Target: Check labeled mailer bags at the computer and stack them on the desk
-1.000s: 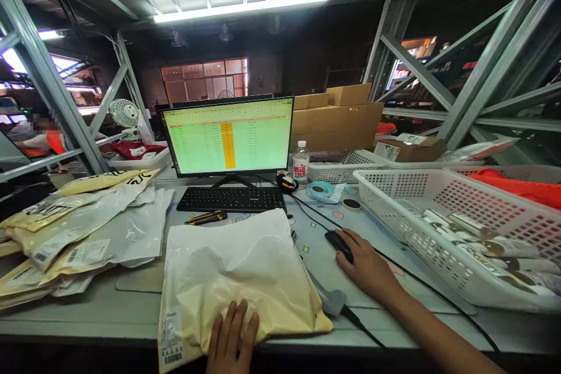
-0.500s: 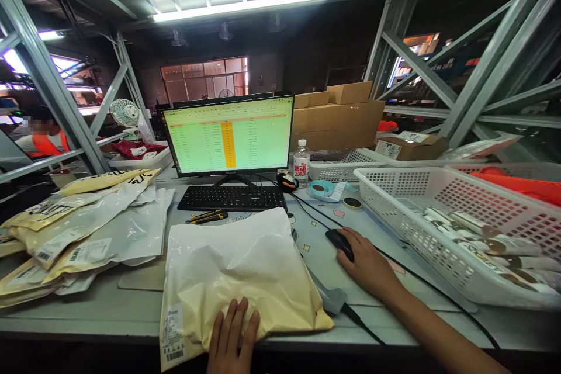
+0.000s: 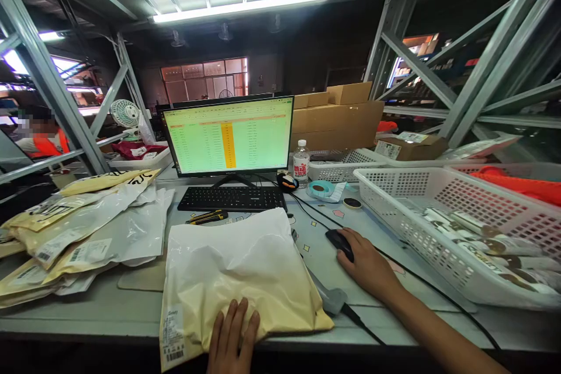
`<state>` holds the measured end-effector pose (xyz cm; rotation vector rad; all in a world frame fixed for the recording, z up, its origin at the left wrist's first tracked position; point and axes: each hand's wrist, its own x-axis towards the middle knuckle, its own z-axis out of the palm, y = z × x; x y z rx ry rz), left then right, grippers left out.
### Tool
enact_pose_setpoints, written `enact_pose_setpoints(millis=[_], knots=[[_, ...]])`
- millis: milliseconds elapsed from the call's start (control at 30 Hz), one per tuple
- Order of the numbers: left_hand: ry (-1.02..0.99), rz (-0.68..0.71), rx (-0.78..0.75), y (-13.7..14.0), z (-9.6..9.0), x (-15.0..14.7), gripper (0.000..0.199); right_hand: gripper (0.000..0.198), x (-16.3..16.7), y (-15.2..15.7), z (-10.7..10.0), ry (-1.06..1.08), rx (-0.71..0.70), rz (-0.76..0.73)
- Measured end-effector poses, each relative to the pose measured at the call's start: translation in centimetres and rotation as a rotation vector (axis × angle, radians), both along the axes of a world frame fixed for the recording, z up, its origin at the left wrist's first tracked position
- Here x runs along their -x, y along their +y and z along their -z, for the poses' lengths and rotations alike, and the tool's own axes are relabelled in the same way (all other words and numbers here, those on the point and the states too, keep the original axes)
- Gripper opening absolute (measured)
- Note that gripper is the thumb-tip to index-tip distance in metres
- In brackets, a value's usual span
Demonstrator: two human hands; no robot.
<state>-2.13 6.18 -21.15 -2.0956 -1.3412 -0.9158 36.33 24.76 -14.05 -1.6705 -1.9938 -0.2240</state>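
My left hand (image 3: pixel 232 336) lies flat, fingers stretched out, on the lower front of a white-and-yellow plastic mailing bag (image 3: pixel 236 269). A barcode label (image 3: pixel 174 333) is stuck on the bag's lower left corner. My right hand (image 3: pixel 366 263) rests curved over a black computer mouse (image 3: pixel 339 243) on the desk. Partly under the bag's right side lies a grey handheld scanner (image 3: pixel 328 298) with a black cable. Behind the bag stand a black keyboard (image 3: pixel 232 198) and a monitor (image 3: pixel 230 137) showing a spreadsheet with an orange column. A yellow-black utility knife (image 3: pixel 207 217) lies before the keyboard.
Several stacked mailing bags (image 3: pixel 87 239) cover the desk's left. At right stands a white perforated basket (image 3: pixel 421 245) holding rolled white items. A bottle (image 3: pixel 301 165), a roll of blue labels (image 3: pixel 322 188) and cardboard boxes (image 3: pixel 337 123) are behind. A person in orange (image 3: pixel 48 143) sits far left.
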Motion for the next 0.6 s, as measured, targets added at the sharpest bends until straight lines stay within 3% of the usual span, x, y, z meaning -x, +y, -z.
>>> enact_pose_setpoints(millis=[300, 600], knots=[[0.018, 0.002, -0.014, 0.11, 0.16, 0.15, 0.058, 0.058, 0.2, -0.14, -0.35, -0.006, 0.051, -0.002], [0.006, 0.001, 0.015, -0.1, -0.08, 0.1, 0.06, 0.052, 0.29, -0.21, -0.49, 0.017, 0.002, -0.009]])
